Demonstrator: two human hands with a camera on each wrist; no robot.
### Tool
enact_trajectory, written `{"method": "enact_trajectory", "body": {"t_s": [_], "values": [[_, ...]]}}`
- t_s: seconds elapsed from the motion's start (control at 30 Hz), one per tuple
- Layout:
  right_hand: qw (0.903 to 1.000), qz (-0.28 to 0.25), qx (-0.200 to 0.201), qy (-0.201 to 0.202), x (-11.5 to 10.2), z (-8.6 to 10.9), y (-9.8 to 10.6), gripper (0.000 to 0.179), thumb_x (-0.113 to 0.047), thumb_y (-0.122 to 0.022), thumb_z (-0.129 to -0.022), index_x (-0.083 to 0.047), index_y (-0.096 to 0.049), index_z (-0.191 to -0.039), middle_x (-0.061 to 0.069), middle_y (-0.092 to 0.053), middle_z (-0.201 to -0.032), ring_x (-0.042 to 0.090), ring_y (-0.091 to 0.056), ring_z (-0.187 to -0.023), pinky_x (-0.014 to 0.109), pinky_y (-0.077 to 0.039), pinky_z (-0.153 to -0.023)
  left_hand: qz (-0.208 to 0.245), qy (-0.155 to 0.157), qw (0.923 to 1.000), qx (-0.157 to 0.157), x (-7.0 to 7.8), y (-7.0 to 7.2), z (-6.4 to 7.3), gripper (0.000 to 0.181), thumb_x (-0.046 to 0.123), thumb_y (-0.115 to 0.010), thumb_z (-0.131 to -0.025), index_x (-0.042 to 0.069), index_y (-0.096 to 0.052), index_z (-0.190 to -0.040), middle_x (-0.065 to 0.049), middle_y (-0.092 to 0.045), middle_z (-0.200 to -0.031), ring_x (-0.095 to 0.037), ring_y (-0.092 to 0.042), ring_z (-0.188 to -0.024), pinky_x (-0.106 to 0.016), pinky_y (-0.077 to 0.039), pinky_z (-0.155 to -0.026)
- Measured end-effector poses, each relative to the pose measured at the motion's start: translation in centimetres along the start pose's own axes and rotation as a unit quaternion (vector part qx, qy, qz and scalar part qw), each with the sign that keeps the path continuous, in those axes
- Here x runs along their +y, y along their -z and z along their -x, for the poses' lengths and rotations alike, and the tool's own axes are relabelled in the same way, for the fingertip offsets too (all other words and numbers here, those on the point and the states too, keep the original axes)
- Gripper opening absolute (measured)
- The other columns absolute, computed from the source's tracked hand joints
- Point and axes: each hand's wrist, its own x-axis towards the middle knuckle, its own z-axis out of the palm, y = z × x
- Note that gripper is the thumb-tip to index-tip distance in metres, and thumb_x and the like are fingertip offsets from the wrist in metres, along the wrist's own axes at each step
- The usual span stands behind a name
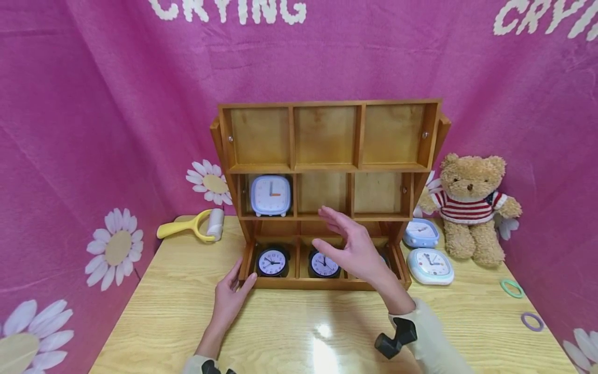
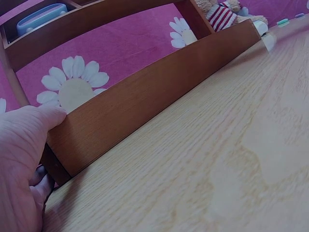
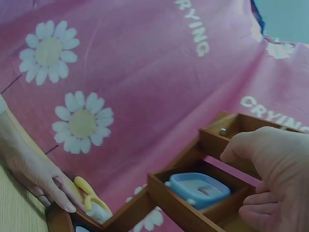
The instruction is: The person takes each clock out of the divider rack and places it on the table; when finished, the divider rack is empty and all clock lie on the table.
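The left grip has the bottom left corner of the wooden shelf, its thumb over the front board and its fingers on the outer side. The right grip hangs before the lower tiers, thumb spread well apart from the fingers, with nothing between them.

The shelf stands on the wood-grain surface and looks stiff and fairly heavy; its smooth boards offer firm edges, so both lower side corners would be the sound places to take hold, keeping it level because the clocks seem to sit loose.

In the bottom tier are a black alarm clock at the left, a second black clock in the middle and, mostly hidden behind the right forearm, a third clock. A lilac-blue clock fills the middle tier's left compartment. These are probably light, hard plastic, a little slippery, best pinched by the sides, clear of the face.

Right of the shelf lie a blue clock and a white clock, near a teddy bear; left of it, a yellow-handled roller.
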Motion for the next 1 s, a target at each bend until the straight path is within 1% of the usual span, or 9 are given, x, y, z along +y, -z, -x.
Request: {"method": "enact_trajectory", "body": {"t_s": [0.07,0.17,0.3,0.47,0.57,0.7,0.83,0.9,1.0], "values": [[0.9998,0.017,-0.007,0.010,-0.2,-1.0,-0.8,0.071,-0.019,-0.080,-0.094,-0.001,-0.048,-0.154,0.018,-0.055,-0.152,0.032,-0.056,-0.137,0.046,-0.047,-0.114,0.002,0.002,1.0000,0.001,0.0,0.0,0.0,0.067,0.022,-0.078,-0.096,0.005,-0.049,-0.155,-0.015,-0.048,-0.157,-0.030,-0.046,-0.142,-0.047,-0.039,-0.116],[0.9983,0.049,-0.006,0.031,-0.5,-2.6,-1.9,0.072,-0.022,-0.080,-0.093,-0.001,-0.048,-0.154,0.016,-0.055,-0.152,0.033,-0.056,-0.136,0.048,-0.047,-0.113,0.005,0.003,1.0000,-0.001,0.0,0.0,0.0,0.068,0.022,-0.078,-0.096,0.005,-0.049,-0.155,-0.014,-0.048,-0.157,-0.029,-0.047,-0.142,-0.046,-0.039,-0.116],[0.9958,0.066,-0.003,0.063,-0.5,-4.6,-3.1,0.072,-0.021,-0.081,-0.092,0.002,-0.049,-0.152,0.017,-0.056,-0.151,0.035,-0.058,-0.133,0.047,-0.049,-0.112,0.009,0.002,1.0000,0.000,-0.1,-0.1,0.0,0.067,0.021,-0.078,-0.096,0.005,-0.049,-0.155,-0.014,-0.048,-0.156,-0.029,-0.047,-0.141,-0.045,-0.039,-0.115],[0.9912,0.084,-0.002,0.102,-0.3,-6.7,-4.1,0.072,-0.018,-0.082,-0.091,0.006,-0.049,-0.150,0.022,-0.056,-0.148,0.037,-0.061,-0.126,0.048,-0.053,-0.107,0.007,-0.001,1.0000,0.000,-0.2,0.0,-0.1,0.067,0.022,-0.078,-0.096,0.005,-0.049,-0.155,-0.014,-0.048,-0.157,-0.029,-0.047,-0.142,-0.045,-0.039,-0.115],[0.9862,0.103,0.004,0.130,-0.1,-7.9,-4.5,0.073,-0.015,-0.083,-0.089,0.010,-0.049,-0.148,0.026,-0.058,-0.142,0.039,-0.063,-0.119,0.050,-0.056,-0.101,0.008,-0.002,1.0000,0.001,-0.3,0.0,-0.1,0.067,0.021,-0.078,-0.096,0.004,-0.049,-0.155,-0.014,-0.048,-0.156,-0.029,-0.047,-0.141,-0.045,-0.039,-0.115],[0.9770,0.144,0.018,0.156,0.1,-9.2,-4.7,0.073,-0.016,-0.084,-0.085,0.011,-0.052,-0.145,0.027,-0.060,-0.140,0.040,-0.059,-0.122,0.051,-0.051,-0.105,0.011,-0.008,0.9999,0.002,-0.2,0.0,-0.1,0.067,0.019,-0.078,-0.096,0.003,-0.050,-0.154,-0.017,-0.050,-0.155,-0.030,-0.049,-0.139,-0.045,-0.040,-0.115],[0.9685,0.188,0.023,0.162,0.3,-10.1,-4.8,0.073,-0.017,-0.086,-0.083,0.011,-0.054,-0.142,0.026,-0.060,-0.143,0.040,-0.056,-0.130,0.053,-0.040,-0.115,0.013,-0.012,0.9998,0.002,-0.2,0.0,-0.1,0.067,0.018,-0.078,-0.096,0.002,-0.050,-0.154,-0.018,-0.050,-0.154,-0.031,-0.050,-0.139,-0.046,-0.040,-0.114],[0.9634,0.213,0.019,0.161,0.4,-10.4,-4.9,0.074,-0.018,-0.087,-0.082,0.011,-0.054,-0.142,0.026,-0.060,-0.143,0.039,-0.056,-0.131,0.053,-0.038,-0.116,0.014,-0.014,0.9998,0.001,-0.3,0.0,-0.1,0.067,0.018,-0.078,-0.096,0.002,-0.049,-0.154,-0.018,-0.050,-0.155,-0.031,-0.049,-0.139,-0.046,-0.040,-0.114],[0.9540,0.251,0.015,0.164,0.6,-10.7,-5.2,0.078,-0.020,-0.089,-0.081,0.010,-0.053,-0.143,0.026,-0.060,-0.143,0.038,-0.056,-0.131,0.053,-0.039,-0.114,0.015,-0.015,0.9998,0.002,-0.4,0.0,-0.1,0.067,0.018,-0.078,-0.096,0.002,-0.049,-0.154,-0.019,-0.050,-0.154,-0.031,-0.049,-0.139,-0.047,-0.039,-0.115]]}}
